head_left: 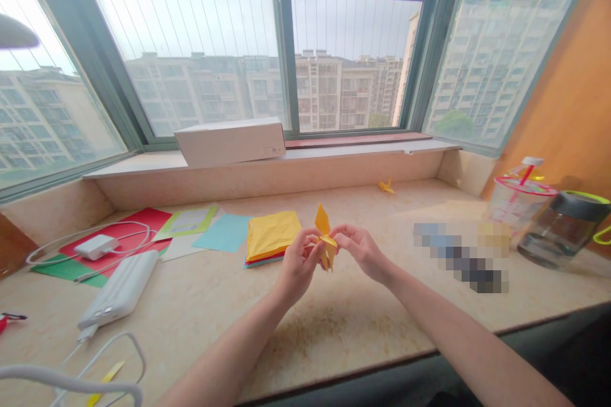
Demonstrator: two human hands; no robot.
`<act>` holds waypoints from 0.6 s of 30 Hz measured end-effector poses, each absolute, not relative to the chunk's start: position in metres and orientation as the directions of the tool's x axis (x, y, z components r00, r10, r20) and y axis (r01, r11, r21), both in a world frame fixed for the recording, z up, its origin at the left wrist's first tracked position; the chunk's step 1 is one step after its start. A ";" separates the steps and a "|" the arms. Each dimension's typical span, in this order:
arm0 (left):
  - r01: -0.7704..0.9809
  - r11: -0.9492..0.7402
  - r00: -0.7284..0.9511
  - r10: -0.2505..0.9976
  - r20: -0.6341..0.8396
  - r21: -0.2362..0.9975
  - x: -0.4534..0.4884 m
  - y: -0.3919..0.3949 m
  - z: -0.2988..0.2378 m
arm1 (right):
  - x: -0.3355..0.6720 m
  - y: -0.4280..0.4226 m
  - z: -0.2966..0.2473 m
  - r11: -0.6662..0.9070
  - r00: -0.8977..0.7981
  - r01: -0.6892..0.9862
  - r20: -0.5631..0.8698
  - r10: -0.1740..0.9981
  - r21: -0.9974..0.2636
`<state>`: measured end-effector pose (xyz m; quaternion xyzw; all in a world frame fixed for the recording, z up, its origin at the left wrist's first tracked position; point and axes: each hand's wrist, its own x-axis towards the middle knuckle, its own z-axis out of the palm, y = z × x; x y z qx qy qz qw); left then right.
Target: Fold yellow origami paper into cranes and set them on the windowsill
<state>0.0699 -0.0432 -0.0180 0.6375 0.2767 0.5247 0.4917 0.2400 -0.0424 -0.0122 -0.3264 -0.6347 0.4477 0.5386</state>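
A small folded piece of yellow paper (325,236) is held above the marble counter (305,331) between both my hands. My left hand (298,264) pinches its left side with closed fingers. My right hand (360,248) pinches its right side, fingers curled. One pointed flap sticks up above my fingers. Just behind and left lies a stack of coloured paper sheets (272,235) with a yellow sheet on top. A small folded yellow paper figure (386,187) sits far back by the window ledge.
A white power bank (119,292) with cables, a white charger (98,246) on red paper (143,219), and green and blue sheets lie at the left. A white box (231,142) rests on the sill. A plastic cup (520,200) and glass jar (561,229) stand at the right.
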 end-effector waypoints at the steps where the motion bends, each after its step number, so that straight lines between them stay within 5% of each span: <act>1: -0.158 -0.376 0.289 0.867 0.407 0.913 0.070 -0.044 -0.017 | 0.240 -0.043 -0.011 0.387 -0.204 -0.071 0.393 0.897 -0.919; 18: -0.062 -0.416 0.259 0.871 0.417 0.907 0.069 -0.039 -0.018 | 0.238 -0.035 -0.019 0.451 -0.134 -0.135 0.467 0.874 -0.882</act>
